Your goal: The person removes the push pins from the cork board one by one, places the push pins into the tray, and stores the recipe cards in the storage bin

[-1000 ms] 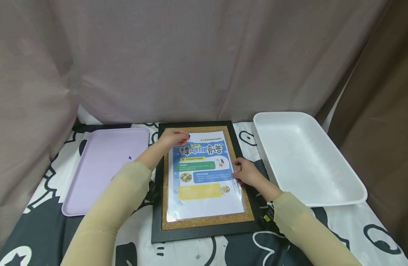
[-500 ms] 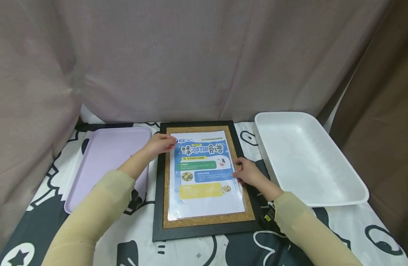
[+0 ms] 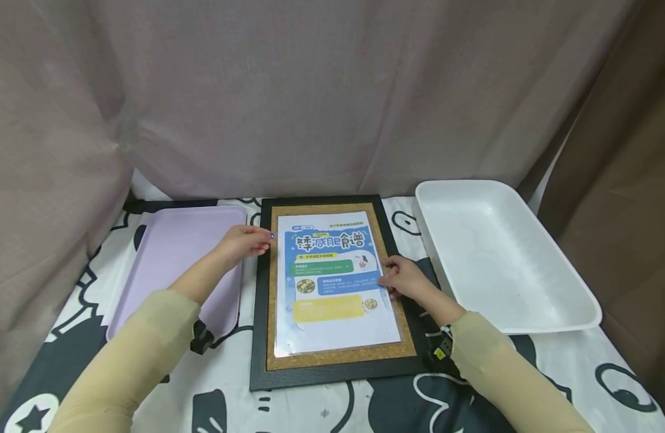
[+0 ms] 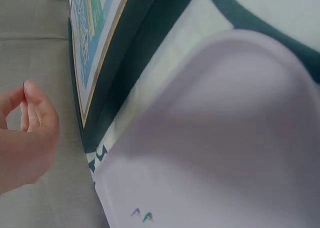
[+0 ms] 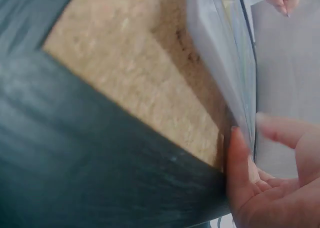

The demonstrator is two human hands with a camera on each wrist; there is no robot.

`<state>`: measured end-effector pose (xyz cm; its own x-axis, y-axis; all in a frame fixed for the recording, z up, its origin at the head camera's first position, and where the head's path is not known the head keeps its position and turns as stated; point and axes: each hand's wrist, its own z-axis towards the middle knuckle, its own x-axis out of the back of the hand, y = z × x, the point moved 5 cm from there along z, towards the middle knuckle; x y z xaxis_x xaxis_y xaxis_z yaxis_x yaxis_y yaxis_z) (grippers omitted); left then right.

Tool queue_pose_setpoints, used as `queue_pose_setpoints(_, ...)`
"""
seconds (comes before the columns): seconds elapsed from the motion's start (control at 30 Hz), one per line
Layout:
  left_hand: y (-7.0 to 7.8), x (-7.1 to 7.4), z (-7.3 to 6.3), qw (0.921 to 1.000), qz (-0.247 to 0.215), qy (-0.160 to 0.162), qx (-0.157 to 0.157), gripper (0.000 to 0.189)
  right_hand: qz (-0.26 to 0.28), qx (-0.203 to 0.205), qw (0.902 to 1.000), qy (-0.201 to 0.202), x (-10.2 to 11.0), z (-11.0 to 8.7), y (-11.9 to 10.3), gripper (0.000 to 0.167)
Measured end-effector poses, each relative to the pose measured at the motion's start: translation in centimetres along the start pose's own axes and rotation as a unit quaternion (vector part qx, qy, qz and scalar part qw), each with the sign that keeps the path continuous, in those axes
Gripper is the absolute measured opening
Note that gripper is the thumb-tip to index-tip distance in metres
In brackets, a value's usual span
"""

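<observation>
A framed corkboard [image 3: 337,371] lies on the cloth, a laminated poster [image 3: 334,282] over its cork. My left hand [image 3: 241,243] is above the board's left border, pinching a small blue-headed thumbtack [image 3: 272,236] between thumb and finger; its point is hidden. At the poster's right edge, my right hand [image 3: 409,279] pinches the sheet between thumb and fingers. In the right wrist view the poster's edge [image 5: 212,53] is lifted off the cork [image 5: 135,58]. Two small tacks, one purple [image 4: 135,212] and one green [image 4: 148,217], lie on the lilac tray [image 4: 200,168].
The lilac tray stands left of the board, partly beneath my left forearm. A deep white tray [image 3: 511,258] stands to the right. Black-and-white patterned cloth [image 3: 294,412] covers the table, and a grey-brown curtain [image 3: 310,96] hangs behind.
My left hand has moved left and toward me, from over the poster's top left corner to the board's left border, still with the thumbtack. My right hand stays on the poster's edge.
</observation>
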<state>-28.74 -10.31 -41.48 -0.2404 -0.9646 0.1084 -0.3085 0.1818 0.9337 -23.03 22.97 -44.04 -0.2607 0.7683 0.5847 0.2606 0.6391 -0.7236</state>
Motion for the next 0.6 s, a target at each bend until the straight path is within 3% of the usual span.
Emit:
queue_pose_setpoints(0.2, -0.3, 0.7, -0.9, 0.9999, -0.01, 0.002, -0.006, 0.038, 0.057, 0.005, 0.9983, -0.007, -0.3, -0.4, 0.1, 0.064)
queue_pose_setpoints(0.37, -0.3, 1.1, -1.6, 0.9997, -0.016, -0.006, -0.015, 0.041, 0.109, -0.004, 0.9941, 0.005, -0.8, -0.8, 0.5, 0.06)
queue_pose_setpoints(0.6, -0.5, 1.5, -2.2, 0.999, -0.038, -0.009, -0.021, 0.04, 0.206, -0.022, 0.9776, 0.039, -0.1, -1.2, 0.3, 0.053)
